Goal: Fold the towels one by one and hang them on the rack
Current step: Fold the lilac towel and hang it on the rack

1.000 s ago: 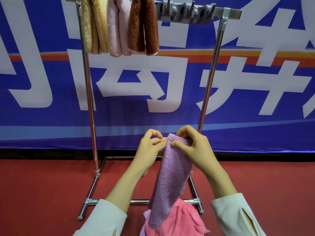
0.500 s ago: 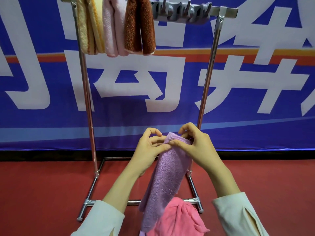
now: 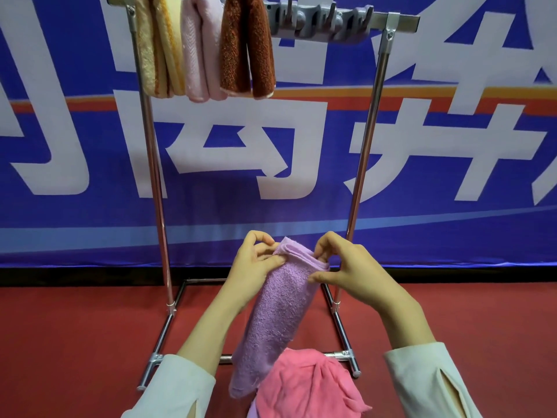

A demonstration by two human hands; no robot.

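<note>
The lilac towel is held up in front of the rack, low between its two posts and just above its base frame. The towel's top left corner is pinched by the left hand, with thumb and forefinger closed on the folded edge and the other fingers curled above it. The top right corner is gripped by the right hand: the fingertips are hooked over the top fold and the thumb is stretched across the near face. The cloth is folded into a long narrow strip, which hangs from both hands and slants down to the left, so its lower end is seen in front of the rack's front base bar. A pink towel lies bunched on the near side of that bar and overlaps the strip's lower end; whether the two touch cannot be told. Up on the rack's top bar, three folded towels are draped at the left end, pressed side by side: a yellow towel by the left post, then a pale towel, then a brown towel. A grey row of hooks is fixed along the right half of the bar. A blue banner is hung behind the rack, and a red floor lies under it.
</note>
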